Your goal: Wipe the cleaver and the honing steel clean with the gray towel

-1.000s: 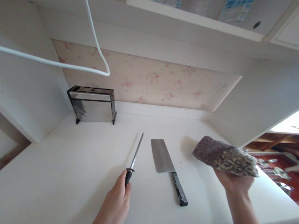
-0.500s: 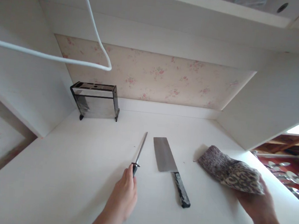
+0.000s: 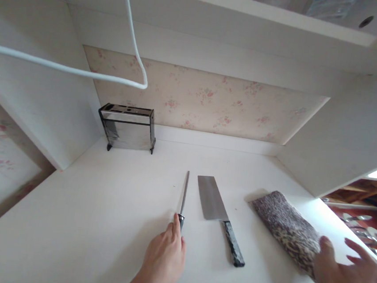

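Note:
My left hand point(image 3: 166, 250) is closed round the black handle of a honing steel point(image 3: 185, 192), index finger laid by its guard; the thin rod points away over the white counter. Just right of it lies a cleaver point(image 3: 212, 198), blade toward the back and its dark marbled handle toward me. Farther right rests a folded, patterned grey-brown cloth point(image 3: 288, 231). At the cloth's near end is my right hand point(image 3: 345, 276), open with fingers spread and a little blurred; whether it still touches the cloth I cannot tell.
A metal-sided knife block point(image 3: 128, 133) with black edges stands at the back left of the counter point(image 3: 100, 222). A white cable point(image 3: 81, 73) hangs in front, upper left. Side panels and an overhead cabinet point(image 3: 270, 16) enclose the space. Spoon-like metal items point(image 3: 367, 227) show at far right.
My right hand has let go of the cloth and opened, moving right; the cloth now lies flatter on the counter. The honing steel in my left hand has turned more upright in view.

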Demonstrator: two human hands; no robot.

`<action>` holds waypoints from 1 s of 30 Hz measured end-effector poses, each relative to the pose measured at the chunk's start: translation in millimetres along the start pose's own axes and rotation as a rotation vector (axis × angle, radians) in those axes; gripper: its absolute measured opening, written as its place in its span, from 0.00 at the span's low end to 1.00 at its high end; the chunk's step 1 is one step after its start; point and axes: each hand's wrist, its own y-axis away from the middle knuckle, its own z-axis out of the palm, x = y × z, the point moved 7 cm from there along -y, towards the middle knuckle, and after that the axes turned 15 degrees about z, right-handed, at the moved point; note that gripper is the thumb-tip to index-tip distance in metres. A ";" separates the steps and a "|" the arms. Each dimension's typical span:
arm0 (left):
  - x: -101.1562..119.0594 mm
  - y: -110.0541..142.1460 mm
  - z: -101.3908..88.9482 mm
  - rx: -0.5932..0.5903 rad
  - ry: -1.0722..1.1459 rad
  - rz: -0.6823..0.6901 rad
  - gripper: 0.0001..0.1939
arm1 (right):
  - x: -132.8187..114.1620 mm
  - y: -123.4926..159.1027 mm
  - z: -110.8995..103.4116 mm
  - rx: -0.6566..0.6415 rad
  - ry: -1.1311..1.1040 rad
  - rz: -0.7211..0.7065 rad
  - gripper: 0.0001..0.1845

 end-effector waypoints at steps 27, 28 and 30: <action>-176.5 -22.4 -152.0 0.417 0.237 -0.157 0.25 | -266.3 201.5 223.5 -1.567 -0.404 -0.126 0.16; -204.4 -25.1 -176.7 0.506 0.231 -0.217 0.25 | -273.9 203.1 233.0 -1.594 -0.448 -0.075 0.15; -251.2 -26.9 -224.0 0.711 0.124 -0.318 0.23 | -294.0 208.7 247.0 -1.639 -0.504 -0.017 0.15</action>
